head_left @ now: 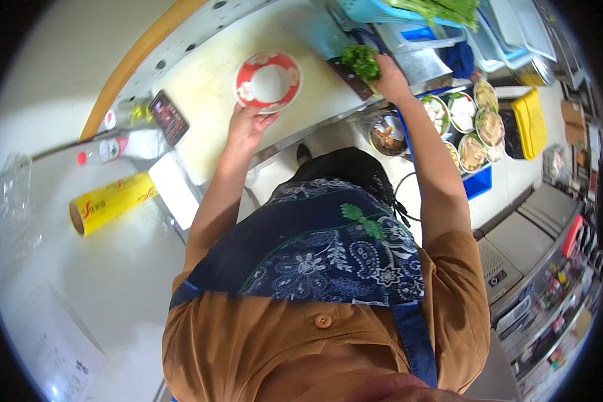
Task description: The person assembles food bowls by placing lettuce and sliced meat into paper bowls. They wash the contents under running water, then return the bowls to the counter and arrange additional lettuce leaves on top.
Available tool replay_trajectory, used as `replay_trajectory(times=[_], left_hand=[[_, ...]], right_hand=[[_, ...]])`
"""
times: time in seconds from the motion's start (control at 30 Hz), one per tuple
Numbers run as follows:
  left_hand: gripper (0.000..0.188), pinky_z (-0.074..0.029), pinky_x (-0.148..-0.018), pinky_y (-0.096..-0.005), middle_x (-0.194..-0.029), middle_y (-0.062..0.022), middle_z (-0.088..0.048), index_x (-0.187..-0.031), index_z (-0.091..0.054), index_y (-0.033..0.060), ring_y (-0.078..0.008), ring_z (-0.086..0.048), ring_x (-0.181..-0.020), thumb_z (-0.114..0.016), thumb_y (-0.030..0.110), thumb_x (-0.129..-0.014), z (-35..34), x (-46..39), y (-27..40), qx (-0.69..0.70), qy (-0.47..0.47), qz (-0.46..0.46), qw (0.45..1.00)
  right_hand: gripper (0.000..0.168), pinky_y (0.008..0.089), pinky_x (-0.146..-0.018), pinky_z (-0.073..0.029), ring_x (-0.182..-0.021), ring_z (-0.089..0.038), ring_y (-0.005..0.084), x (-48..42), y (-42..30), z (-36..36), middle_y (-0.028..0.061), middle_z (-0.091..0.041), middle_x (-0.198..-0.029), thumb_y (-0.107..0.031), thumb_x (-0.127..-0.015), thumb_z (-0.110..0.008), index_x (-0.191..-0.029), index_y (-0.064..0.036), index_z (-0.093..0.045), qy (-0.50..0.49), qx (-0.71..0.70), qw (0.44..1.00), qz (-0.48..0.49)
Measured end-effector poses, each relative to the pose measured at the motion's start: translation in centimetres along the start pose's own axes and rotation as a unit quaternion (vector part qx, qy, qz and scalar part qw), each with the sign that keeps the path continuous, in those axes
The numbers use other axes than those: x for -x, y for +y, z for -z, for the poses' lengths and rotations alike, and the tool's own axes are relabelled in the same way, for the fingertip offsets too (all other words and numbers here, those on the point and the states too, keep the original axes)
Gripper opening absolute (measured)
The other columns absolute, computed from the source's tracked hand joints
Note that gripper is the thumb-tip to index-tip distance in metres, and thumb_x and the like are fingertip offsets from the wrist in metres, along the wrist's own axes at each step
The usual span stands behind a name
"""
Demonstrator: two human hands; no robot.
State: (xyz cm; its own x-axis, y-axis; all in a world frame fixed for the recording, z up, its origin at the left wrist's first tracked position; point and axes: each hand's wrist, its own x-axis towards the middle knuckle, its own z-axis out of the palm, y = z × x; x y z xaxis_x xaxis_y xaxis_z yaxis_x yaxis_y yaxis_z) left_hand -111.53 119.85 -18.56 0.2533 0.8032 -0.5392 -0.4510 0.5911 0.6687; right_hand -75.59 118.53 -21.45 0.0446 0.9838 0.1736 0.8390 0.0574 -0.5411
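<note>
My left hand (251,125) holds a bowl (294,83) by its near rim, thumb and fingers pinching the edge. The bowl has a red floral band and a white inside, and I see no food in it. It is over the pale cutting board (206,75). To the right, my right hand (392,80) has its fingers on a bunch of curly green leaves (360,61). Those leaves are above a dark surface (349,80) at the board's right end; what that surface belongs to is unclear. My right fingertips are partly hidden behind the greens.
A light blue basket (359,12) holds lettuce (437,10). Several filled bowls (462,111) crowd the right side, near a pot (388,134) and a yellow lid (530,125). Leftward are a phone (169,118), a plastic bottle (115,147) and a cling film roll (113,201).
</note>
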Motion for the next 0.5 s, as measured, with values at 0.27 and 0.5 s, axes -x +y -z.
replay_trajectory(times=[0.27,0.5], left_hand=[[0.041,-0.051,-0.079,-0.0425,-0.105,-0.0167,-0.056,-0.117,-0.038,0.0063,-0.0285,-0.061,-0.089,-0.049,-0.004,-0.079,-0.9,0.5,0.5,0.011,0.034,0.011,0.999],[0.043,-0.052,-0.074,-0.0441,-0.107,-0.0165,-0.053,-0.120,-0.033,0.0087,-0.0295,-0.060,-0.089,-0.047,-0.003,-0.081,-0.5,-0.4,0.6,0.043,-0.006,0.051,0.998]], right_hand=[[0.043,0.0441,-0.077,-0.045,-0.093,-0.055,0.0378,-1.3,-3.6,1.8,0.0181,-0.060,-0.099,-0.006,-0.067,-0.063,-0.108,-0.010,-0.051,-0.034,0.033,0.990,-0.136],[0.037,0.0422,-0.073,-0.046,-0.088,-0.056,0.0375,-2.3,-9.0,4.4,0.0179,-0.060,-0.095,0.000,-0.065,-0.060,-0.101,-0.007,-0.054,0.065,0.021,0.997,-0.033]])
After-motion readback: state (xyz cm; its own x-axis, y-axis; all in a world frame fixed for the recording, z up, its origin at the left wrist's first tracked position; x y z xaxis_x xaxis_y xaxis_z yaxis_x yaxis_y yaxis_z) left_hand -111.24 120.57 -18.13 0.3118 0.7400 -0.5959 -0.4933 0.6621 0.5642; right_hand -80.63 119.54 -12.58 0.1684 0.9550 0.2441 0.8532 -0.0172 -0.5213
